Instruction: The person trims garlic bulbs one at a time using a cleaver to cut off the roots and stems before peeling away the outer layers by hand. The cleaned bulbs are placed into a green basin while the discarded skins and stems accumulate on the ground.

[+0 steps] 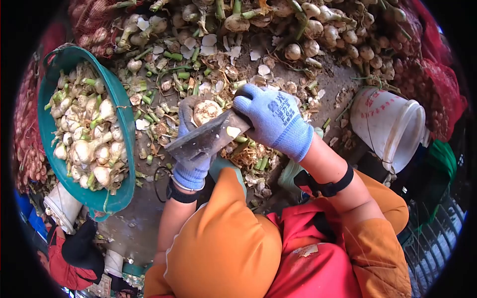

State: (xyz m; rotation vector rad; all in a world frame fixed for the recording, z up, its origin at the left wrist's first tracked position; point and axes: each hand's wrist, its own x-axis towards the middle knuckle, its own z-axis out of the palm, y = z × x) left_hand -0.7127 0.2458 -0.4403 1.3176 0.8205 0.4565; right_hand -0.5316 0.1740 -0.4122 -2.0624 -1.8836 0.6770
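My left hand [187, 121], in a blue knit glove with grey finger coating, is closed around a garlic bulb [206, 112] whose brownish root side faces up. My right hand [271, 116], also gloved in blue, grips a broad dark cleaver [201, 144]; the handle is hidden in the fist. The blade slants down to the left across the front of my left hand, its upper edge close under the bulb. A small pale piece [233, 132] sticks to the blade near the grip.
A teal basket [128, 164] of trimmed garlic stands at left. Cut stems and skins [169, 74] litter the floor. Untrimmed garlic [318, 30] is heaped at the back, beside red net sacks [432, 84]. A white bucket [370, 119] lies tipped at right. Another person's red sleeve [69, 263] shows lower left.
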